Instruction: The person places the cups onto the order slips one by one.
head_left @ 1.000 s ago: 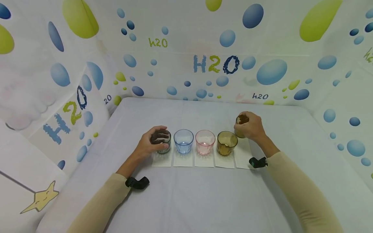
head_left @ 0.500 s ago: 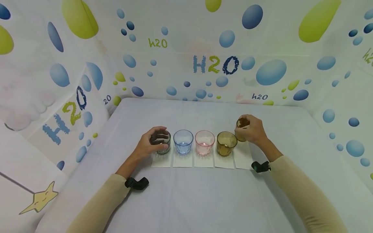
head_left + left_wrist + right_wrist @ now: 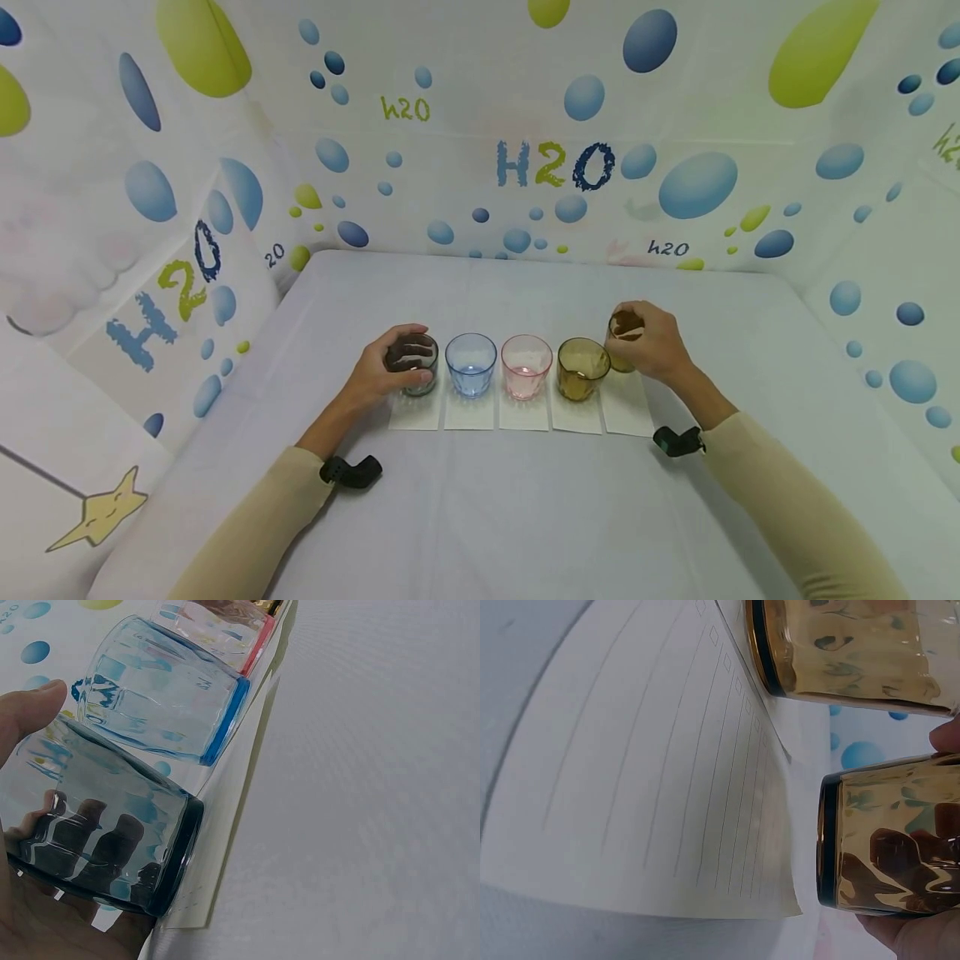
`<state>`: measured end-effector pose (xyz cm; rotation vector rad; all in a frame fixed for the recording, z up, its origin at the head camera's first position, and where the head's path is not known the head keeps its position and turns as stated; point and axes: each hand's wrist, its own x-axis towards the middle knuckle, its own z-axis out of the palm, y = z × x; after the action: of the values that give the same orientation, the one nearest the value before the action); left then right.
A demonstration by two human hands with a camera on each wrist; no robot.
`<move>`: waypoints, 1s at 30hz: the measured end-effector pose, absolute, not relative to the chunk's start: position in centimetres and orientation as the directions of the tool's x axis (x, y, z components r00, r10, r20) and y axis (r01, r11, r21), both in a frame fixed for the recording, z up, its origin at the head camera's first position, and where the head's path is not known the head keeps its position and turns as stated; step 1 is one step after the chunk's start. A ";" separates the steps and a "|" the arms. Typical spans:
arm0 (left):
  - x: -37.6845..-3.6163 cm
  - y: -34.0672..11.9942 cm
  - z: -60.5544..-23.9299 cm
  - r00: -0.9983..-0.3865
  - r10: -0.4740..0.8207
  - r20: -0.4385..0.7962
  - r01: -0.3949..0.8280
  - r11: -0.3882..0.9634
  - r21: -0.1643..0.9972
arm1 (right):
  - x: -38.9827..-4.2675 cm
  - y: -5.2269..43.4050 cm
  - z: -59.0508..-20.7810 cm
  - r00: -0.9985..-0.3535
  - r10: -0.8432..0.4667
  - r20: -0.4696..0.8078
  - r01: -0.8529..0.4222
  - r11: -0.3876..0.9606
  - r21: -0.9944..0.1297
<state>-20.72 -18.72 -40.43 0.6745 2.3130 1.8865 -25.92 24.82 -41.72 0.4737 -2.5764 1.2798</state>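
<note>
The amber glass (image 3: 624, 337) is held by the right hand (image 3: 651, 342), whose fingers curl round its side from behind; it sits at the right end of the row, just past the far edge of the rightmost paper card (image 3: 626, 403), and the right wrist view shows its dark base beyond the card's corner. It is smooth, golden-brown and see-through, and whether anything is in it cannot be told. Just beside it stands a second amber glass (image 3: 582, 367), upright on its own card, then a pink glass (image 3: 527, 365) and a blue glass (image 3: 472, 363), each on a card and showing nothing inside. At the left end the left hand (image 3: 378, 373) grips a grey smoky glass (image 3: 415, 363), fingers wrapped round its wall, standing on its card on the white table (image 3: 480, 517).
</note>
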 end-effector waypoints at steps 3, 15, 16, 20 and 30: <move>-20.7 -18.7 -40.5 -0.900 0.384 0.206 0.276 0.138 0.951 | -26.7 25.5 -43.0 -0.907 -0.209 0.365 -0.417 0.564 -0.713; -20.6 -18.7 -40.4 -0.900 0.385 0.205 0.277 0.139 0.951 | -25.5 25.4 -42.2 -0.899 -0.214 0.383 -0.433 0.568 -0.700; -20.7 -18.7 -40.4 -0.900 0.384 0.204 0.276 0.142 0.951 | -25.9 25.7 -42.8 -0.894 -0.220 0.391 -0.444 0.555 -0.703; -20.9 -18.9 -40.9 -0.900 0.386 0.202 0.275 0.144 0.951 | -26.4 26.4 -43.8 -0.893 -0.231 0.386 -0.448 0.535 -0.716; -22.2 -19.4 -43.0 -0.900 0.379 0.214 0.282 0.134 0.950 | -24.8 25.7 -42.3 -0.901 -0.236 0.365 -0.434 0.524 -0.733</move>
<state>-22.21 -19.40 -43.02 0.6735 2.3056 1.9019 -24.85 25.65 -42.27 0.5686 -2.5445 1.3155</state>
